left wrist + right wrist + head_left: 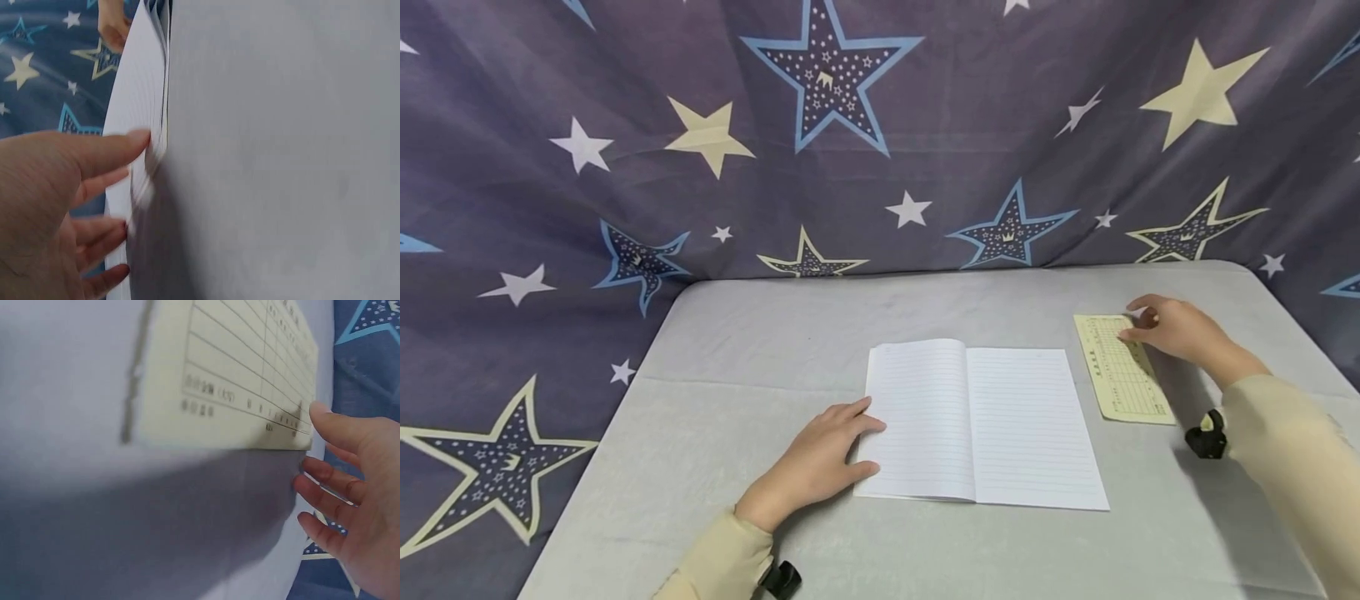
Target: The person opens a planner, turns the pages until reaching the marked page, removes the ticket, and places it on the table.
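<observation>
An open lined notebook [1037,433] lies on the table, its left pages slightly raised along the spine. My left hand [820,454] rests at the notebook's left edge with fingers spread; in the left wrist view the thumb [122,152] touches the page edges. To the right of the notebook lies a yellow printed form slip [1123,375], with a ruled grid and small characters. Over its upper right side is my right hand [1183,332]. In the right wrist view the right thumb [337,428] meets the slip's edge, while the other fingers hang loosely bent beside it.
A light grey cloth covers the table [737,333]. Behind and to the sides hangs a dark curtain [925,100] with star prints. Each beige sleeve has a black wrist device, one on the left [782,579] and one on the right [1206,435].
</observation>
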A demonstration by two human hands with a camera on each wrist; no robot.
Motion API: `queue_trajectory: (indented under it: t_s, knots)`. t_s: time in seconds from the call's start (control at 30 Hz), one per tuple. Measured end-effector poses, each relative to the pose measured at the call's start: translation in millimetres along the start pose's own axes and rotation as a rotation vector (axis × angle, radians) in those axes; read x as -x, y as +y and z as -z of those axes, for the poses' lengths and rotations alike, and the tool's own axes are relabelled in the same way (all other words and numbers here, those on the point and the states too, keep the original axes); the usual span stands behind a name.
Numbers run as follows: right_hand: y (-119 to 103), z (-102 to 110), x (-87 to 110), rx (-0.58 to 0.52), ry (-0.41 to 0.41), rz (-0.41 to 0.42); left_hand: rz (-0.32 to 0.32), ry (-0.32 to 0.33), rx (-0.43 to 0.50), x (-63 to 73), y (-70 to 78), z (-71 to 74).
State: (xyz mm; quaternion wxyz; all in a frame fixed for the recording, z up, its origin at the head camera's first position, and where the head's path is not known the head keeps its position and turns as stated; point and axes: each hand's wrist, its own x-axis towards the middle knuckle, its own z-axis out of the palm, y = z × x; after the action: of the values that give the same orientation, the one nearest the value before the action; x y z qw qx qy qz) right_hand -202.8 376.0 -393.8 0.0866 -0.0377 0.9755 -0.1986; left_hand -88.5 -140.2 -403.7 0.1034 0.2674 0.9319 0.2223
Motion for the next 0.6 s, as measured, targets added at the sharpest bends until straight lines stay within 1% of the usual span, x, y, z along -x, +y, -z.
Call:
queue_trajectory:
  t_s: [0.1,0.2,0.3,0.4,0.53,0.6]
  knots:
    - [-4.2,1.2,9.5,-0.019,0.003,0.040,0.052,0.031,0.032,-2.3,7.3,-2.6]
    - [-13.6,-1.3,23.2,-0.022,0.024,0.081,0.122,0.057,0.119,-5.0,13.9,-4.8]
    - [-26.8,-8.1,40.5,-0.028,0.061,0.144,0.190,0.084,0.225,-7.4,20.1,-6.2]
    - [-41.3,-19.4,59.9,-0.054,0.085,0.226,0.242,0.120,0.291,-9.1,26.2,-7.6]
    - [-58.9,-39.2,84.8,-0.087,0.110,0.376,0.314,0.162,0.330,-12.4,32.1,-9.8]
    - [-66.6,-48.6,95.1,-0.087,0.095,0.424,0.343,0.181,0.354,-14.5,33.4,-10.5]
